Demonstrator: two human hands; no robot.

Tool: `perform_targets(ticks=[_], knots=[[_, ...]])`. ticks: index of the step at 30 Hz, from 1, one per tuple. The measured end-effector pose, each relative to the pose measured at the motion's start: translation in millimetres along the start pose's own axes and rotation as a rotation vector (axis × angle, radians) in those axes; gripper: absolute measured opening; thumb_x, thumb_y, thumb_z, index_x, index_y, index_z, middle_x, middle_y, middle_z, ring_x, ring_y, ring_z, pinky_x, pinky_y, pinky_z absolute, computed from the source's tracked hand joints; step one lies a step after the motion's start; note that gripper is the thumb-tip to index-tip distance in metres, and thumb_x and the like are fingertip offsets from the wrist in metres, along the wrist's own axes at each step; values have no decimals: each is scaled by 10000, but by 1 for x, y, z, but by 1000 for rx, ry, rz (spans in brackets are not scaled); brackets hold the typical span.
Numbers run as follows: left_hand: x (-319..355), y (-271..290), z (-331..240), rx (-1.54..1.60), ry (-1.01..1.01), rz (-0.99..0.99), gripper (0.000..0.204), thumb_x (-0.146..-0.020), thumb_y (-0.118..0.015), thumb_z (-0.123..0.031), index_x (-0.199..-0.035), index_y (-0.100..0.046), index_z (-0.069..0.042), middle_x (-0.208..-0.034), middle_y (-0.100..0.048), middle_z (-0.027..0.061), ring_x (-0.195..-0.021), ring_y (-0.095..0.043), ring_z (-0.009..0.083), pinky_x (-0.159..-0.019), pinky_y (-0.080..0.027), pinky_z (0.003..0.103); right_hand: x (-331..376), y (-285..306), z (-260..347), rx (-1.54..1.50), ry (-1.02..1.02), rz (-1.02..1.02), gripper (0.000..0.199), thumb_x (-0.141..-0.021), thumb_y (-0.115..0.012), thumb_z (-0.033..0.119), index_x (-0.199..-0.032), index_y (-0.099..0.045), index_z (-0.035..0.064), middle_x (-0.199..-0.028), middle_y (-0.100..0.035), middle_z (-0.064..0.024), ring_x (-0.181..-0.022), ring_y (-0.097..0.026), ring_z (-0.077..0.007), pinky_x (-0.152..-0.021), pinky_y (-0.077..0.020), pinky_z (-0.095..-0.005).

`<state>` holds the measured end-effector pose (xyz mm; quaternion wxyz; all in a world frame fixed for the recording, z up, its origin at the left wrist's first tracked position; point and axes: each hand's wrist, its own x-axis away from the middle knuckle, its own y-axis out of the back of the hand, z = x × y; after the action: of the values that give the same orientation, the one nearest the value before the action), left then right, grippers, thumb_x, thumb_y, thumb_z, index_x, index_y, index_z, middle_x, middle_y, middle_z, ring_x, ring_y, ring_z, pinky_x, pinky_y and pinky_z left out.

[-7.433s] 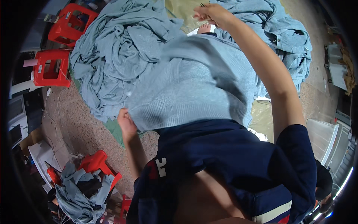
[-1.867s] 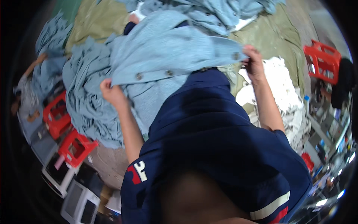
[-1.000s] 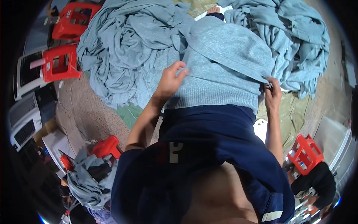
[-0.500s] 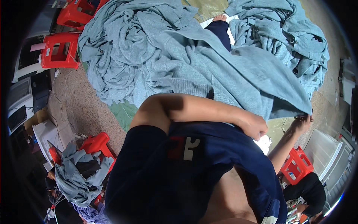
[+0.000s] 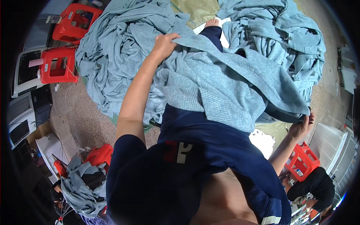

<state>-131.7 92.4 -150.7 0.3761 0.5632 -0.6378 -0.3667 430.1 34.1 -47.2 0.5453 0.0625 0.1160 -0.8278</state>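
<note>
A light blue-grey knitted sweater [image 5: 225, 86] is stretched across my lap, its ribbed hem [image 5: 183, 98] lying over my dark blue trousers. My left hand [image 5: 165, 45] pinches its upper edge on the left side. At the far right, my right hand [image 5: 302, 125] grips a corner of the same sweater, fingers closed. Something small and dark shows at those right fingertips, too small to make out. Between the two hands the fabric runs in a slanting, taut band. Its lower part hangs in loose folds.
Heaped knitwear [image 5: 108, 48] of the same colour lies on the left, with another heap [image 5: 262, 37] on the right. My bare foot [image 5: 212, 23] rests between them. Red stools [image 5: 58, 65] stand at left; another stool [image 5: 303, 161] is at lower right, near a person in black [image 5: 313, 189].
My left hand has moved from near my waist up and left, and now holds the sweater's edge. The ribbed hem has come down over my lap. My right hand keeps its corner.
</note>
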Motion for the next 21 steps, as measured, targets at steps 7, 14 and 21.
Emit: perform_targets(ticks=[7,14,21], knots=[[26,88,-107,662,-166,87,253,-863,-617,-246,-931,-662,-6,-669,-596,114,-621,-527,154,-635,-463,308,38,-204,81,189,358,1149,195,-825,-641,206,-927,-667,42,-1267,-490,-202,-1064,-563,-293,-819,-493,-377],[54,107,-101,748,21,156,197,-861,-665,-195,-863,-658,1,-722,-587,-34,-698,-508,42,-623,-414,227,41,-275,-1,110,-234,1233,178,-824,-558,-29,-991,-602,15,-933,-596,-14,-870,-554,-86,-762,-447,-222],[85,82,-61,1001,239,84,184,-829,-709,-172,-892,-668,-3,-746,-602,-50,-709,-522,50,-668,-426,212,21,-262,-30,116,-381,1028,133,-870,-573,32,-992,-613,0,-858,-618,12,-800,-547,-59,-734,-427,-196]])
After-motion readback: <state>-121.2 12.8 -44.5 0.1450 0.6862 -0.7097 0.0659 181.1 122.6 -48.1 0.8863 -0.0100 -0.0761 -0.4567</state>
